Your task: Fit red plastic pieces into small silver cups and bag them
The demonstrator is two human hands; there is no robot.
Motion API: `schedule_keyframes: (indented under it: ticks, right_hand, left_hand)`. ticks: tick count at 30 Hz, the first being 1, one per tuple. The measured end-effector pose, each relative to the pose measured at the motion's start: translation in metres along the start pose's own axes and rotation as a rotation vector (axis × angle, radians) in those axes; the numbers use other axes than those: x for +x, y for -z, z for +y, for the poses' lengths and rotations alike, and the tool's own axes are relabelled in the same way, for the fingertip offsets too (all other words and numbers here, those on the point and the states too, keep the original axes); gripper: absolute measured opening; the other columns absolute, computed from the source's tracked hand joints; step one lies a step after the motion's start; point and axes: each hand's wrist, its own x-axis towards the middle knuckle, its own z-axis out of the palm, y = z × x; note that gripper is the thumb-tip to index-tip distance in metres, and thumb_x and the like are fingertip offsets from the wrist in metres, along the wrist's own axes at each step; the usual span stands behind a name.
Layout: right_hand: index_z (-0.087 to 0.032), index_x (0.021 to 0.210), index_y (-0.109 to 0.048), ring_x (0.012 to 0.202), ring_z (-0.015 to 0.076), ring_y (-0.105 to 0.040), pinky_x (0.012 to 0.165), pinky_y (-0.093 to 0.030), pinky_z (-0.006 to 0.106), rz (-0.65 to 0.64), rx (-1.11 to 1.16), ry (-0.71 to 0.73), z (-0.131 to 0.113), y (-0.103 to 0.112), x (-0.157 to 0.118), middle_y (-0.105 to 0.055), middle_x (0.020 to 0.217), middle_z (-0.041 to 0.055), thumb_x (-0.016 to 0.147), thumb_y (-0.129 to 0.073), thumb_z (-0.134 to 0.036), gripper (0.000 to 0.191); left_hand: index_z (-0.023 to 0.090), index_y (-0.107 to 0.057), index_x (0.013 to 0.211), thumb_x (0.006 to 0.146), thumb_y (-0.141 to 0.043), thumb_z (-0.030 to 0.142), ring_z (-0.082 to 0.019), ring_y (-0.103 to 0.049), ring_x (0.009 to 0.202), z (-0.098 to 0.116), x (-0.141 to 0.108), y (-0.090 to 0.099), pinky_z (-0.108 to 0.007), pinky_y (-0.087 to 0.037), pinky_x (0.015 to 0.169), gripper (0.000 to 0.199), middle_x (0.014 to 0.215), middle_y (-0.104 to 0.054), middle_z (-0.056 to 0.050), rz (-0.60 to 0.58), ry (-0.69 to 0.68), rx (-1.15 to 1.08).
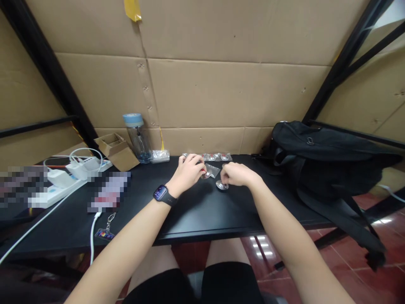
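Note:
My left hand, below a smartwatch, has its fingers curled over a small clear plastic packet with a shiny round piece and a bit of red at its near end. To the right, my right hand is closed at the rim of a small round metal piece on the black table. The fingertips of that hand are partly hidden behind the fist. Behind both hands lies a row of small clear packets with round shiny pieces inside.
A bottle with a blue lid, an open cardboard box and a silvery packet stand at the back left. Further left are a power strip, cables, a phone and a keychain. A black bag occupies the right.

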Motion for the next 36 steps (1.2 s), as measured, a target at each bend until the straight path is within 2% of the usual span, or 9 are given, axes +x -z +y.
schedule_keyframes:
  ticks: [2,4,5,7,11,15,19,28,36]
  right_hand:
    - [-0.024,0.078,-0.077,0.074,0.02,-0.065,0.075,-0.049,0.033,0.287,0.155,0.046,-0.004,0.007,0.003,-0.072,0.082,0.0052,0.081,-0.074,-0.032,0.009]
    - [-0.022,0.088,-0.076,0.077,0.0197,-0.063,0.076,-0.05,0.033,0.571,0.278,0.03,-0.005,0.011,0.006,-0.072,0.092,0.007,0.089,-0.066,-0.04,0.021]
    - [-0.021,0.088,-0.075,0.076,0.0193,-0.062,0.074,-0.05,0.033,0.653,0.318,0.011,-0.004,0.012,0.008,-0.071,0.093,0.0075,0.09,-0.065,-0.042,0.024]
    - [-0.019,0.085,-0.074,0.074,0.0186,-0.061,0.071,-0.049,0.033,0.691,0.366,-0.017,0.0,0.009,0.012,-0.069,0.091,0.0073,0.088,-0.067,-0.045,0.027]
    - [-0.02,0.083,-0.072,0.076,0.0188,-0.062,0.075,-0.051,0.033,0.615,0.419,-0.03,0.013,-0.006,0.02,-0.069,0.087,0.0055,0.085,-0.069,-0.044,0.024]
    - [-0.02,0.085,-0.068,0.079,0.0191,-0.064,0.076,-0.052,0.033,0.476,0.558,-0.047,0.02,-0.019,0.026,-0.07,0.087,0.0044,0.084,-0.07,-0.046,0.026]
    - [-0.021,0.092,-0.064,0.081,0.0178,-0.066,0.072,-0.052,0.03,0.333,0.761,-0.076,0.018,-0.024,0.026,-0.07,0.096,0.0043,0.084,-0.071,-0.05,0.03]
    - [-0.02,0.091,-0.061,0.101,0.0189,-0.068,0.099,-0.053,0.04,0.073,0.888,0.052,0.01,-0.031,0.023,-0.056,0.14,0.0094,0.082,-0.075,-0.056,0.04]
    - [-0.02,0.095,-0.067,0.102,0.0208,-0.065,0.098,-0.051,0.041,-0.145,0.772,0.151,0.009,-0.033,0.021,-0.057,0.136,0.0104,0.084,-0.072,-0.059,0.041]
  left_hand:
    - [0.026,-0.072,0.092,0.1,-0.055,0.029,-0.032,-0.043,0.13,-0.005,0.0,0.0,-0.052,-0.027,0.102,0.019,0.128,-0.063,-0.008,0.031,0.04,0.012]
    - [0.026,-0.073,0.092,0.098,-0.057,0.031,-0.033,-0.042,0.131,-0.012,0.001,-0.001,-0.052,-0.028,0.101,0.017,0.129,-0.062,-0.009,0.099,0.13,0.007]
    - [0.026,-0.073,0.092,0.098,-0.059,0.032,-0.033,-0.042,0.129,-0.017,0.001,-0.001,-0.052,-0.029,0.1,0.016,0.128,-0.062,-0.009,0.139,0.187,-0.006]
    - [0.026,-0.073,0.092,0.096,-0.061,0.034,-0.033,-0.045,0.125,-0.026,0.002,-0.002,-0.051,-0.031,0.099,0.015,0.126,-0.062,-0.009,0.204,0.294,-0.05]
    - [0.025,-0.07,0.096,0.097,-0.057,0.035,-0.031,-0.05,0.119,-0.037,0.003,-0.006,-0.048,-0.035,0.096,0.016,0.121,-0.062,-0.009,0.235,0.431,-0.149]
    - [0.025,-0.065,0.099,0.098,-0.054,0.034,-0.029,-0.053,0.116,-0.039,0.004,-0.011,-0.047,-0.037,0.097,0.015,0.119,-0.064,-0.007,0.199,0.481,-0.232]
    - [0.024,-0.061,0.1,0.099,-0.049,0.034,-0.026,-0.055,0.116,-0.045,0.004,-0.019,-0.045,-0.037,0.102,0.015,0.116,-0.066,-0.006,0.169,0.45,-0.342]
    - [0.022,-0.05,0.093,0.1,-0.045,0.036,-0.018,-0.057,0.102,-0.054,0.004,-0.035,-0.033,-0.043,0.101,0.016,0.106,-0.062,-0.005,0.108,0.29,-0.703]
    - [0.022,-0.048,0.093,0.102,-0.042,0.047,-0.018,-0.055,0.099,-0.05,0.003,-0.038,-0.035,-0.044,0.101,0.027,0.102,-0.061,-0.003,0.025,0.332,-0.826]
